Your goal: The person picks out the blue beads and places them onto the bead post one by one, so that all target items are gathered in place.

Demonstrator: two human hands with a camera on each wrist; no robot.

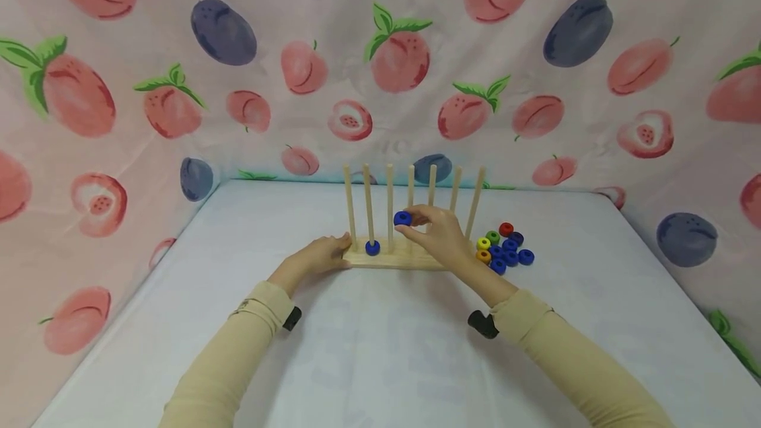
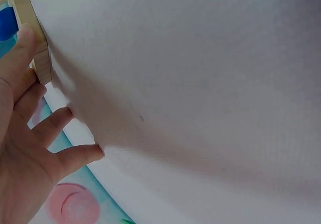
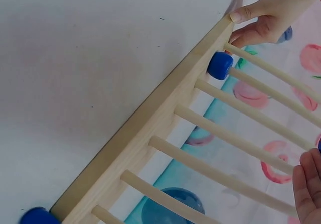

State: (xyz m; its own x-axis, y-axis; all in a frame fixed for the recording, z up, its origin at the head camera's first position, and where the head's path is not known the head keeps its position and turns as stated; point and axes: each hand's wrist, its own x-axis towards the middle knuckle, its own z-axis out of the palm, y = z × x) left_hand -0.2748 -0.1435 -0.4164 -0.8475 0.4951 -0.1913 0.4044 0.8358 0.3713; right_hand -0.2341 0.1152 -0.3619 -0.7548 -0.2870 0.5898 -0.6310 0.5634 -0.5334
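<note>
A wooden peg rack stands on the white table, its row of several upright pegs rising from a long base. At its left end my left hand grips the base between thumb and fingers; the left wrist view has the other fingers spread beside it. One blue bead sits at the bottom of the second peg from the left. My right hand pinches another blue bead between thumb and fingertips, overlapping the third peg from the left in the head view. In the right wrist view that bead is mostly cut off.
Right of the rack lies a loose group of beads: several blue ones, a red bead, a green bead, a yellow bead and an orange bead. A fruit-print cloth hangs behind the table.
</note>
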